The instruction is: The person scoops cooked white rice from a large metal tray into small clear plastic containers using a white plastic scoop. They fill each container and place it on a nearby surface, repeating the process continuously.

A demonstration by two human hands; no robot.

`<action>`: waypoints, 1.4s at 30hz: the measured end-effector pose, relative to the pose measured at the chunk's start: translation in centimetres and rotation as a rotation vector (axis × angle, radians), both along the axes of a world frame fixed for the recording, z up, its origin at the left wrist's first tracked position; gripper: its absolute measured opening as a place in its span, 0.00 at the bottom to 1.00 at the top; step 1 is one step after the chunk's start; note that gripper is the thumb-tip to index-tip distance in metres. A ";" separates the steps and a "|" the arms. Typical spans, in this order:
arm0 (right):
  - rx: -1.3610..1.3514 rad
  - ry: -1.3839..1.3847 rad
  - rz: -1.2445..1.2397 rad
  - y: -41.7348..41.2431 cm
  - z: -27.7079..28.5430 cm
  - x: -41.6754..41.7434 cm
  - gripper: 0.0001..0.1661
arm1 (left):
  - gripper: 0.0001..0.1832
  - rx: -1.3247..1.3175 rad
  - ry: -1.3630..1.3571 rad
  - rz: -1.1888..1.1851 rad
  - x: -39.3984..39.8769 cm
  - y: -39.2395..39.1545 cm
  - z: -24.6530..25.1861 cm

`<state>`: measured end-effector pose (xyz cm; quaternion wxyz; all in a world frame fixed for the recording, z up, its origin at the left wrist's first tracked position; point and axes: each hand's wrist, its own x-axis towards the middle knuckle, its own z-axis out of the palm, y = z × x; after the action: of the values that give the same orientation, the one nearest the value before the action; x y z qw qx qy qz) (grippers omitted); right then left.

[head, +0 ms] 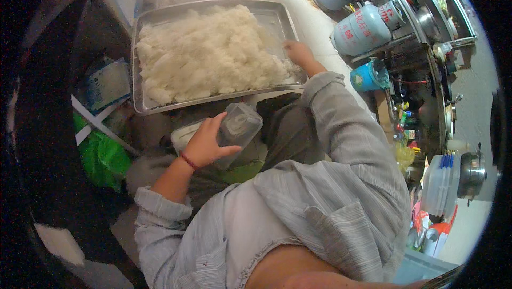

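Note:
A large shallow metal tray lies before me, heaped with pale, fluffy, fibrous material. At its right end my right hand hovers by the edge of the heap with its fingers curled; whether anything is between them is hidden. My left hand is spread over a clear plastic container below the tray's near rim and holds it, thumb and fingers on its sides. Left of that hand, a pale surface shows, partly covered; I cannot tell if it belongs to the same container.
Two gas cylinders and a blue bucket stand to the right, by metal shelving with kitchen goods. A clear storage box sits lower right. To the left are a green plastic bag and a printed package.

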<state>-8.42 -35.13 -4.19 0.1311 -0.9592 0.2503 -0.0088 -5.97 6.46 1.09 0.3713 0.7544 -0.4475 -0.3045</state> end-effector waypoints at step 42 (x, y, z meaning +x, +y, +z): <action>0.014 0.071 0.050 8.5 3.2 -9.1 0.11 | 0.44 0.012 0.401 0.121 0.4 -0.2 -0.3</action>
<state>-17.55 -26.67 -1.00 0.1291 -0.9639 0.2310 0.0301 -5.58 6.27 0.81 0.4660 0.7064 -0.3168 -0.4282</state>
